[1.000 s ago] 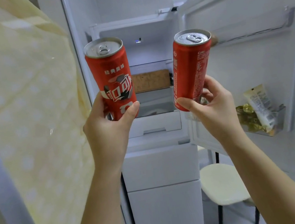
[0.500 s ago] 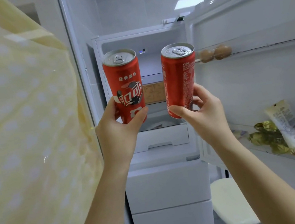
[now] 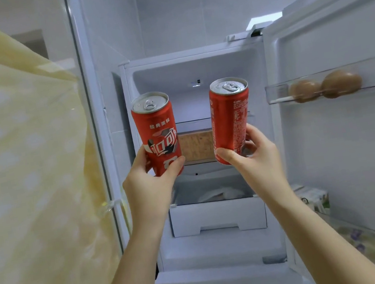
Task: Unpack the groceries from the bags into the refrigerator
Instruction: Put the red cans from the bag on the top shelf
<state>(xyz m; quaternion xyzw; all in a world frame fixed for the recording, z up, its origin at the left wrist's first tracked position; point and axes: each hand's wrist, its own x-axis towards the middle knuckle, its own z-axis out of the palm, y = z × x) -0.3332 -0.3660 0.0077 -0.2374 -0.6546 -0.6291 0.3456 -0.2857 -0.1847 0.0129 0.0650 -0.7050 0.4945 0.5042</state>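
I hold two red cola cans upright in front of the open refrigerator point(image 3: 191, 54). My left hand point(image 3: 149, 187) grips the left can point(image 3: 156, 127) round its lower part. The right can point(image 3: 230, 114) is gripped near its base by my right hand point(image 3: 256, 157). Both cans hover level with the upper shelf opening, just outside the compartment. Behind them on a shelf lies a brown cork-like block point(image 3: 196, 146).
The open door point(image 3: 354, 138) stands at the right, with two brown eggs point(image 3: 323, 86) in its top rack and packets in lower racks point(image 3: 362, 241). A white drawer point(image 3: 218, 216) sits below the shelf. A yellow dotted curtain point(image 3: 24, 194) fills the left side.
Both cans have moved closer to the refrigerator opening and nearer each other. The view has tilted upward, so the door's egg rack now shows and the stool has left view.
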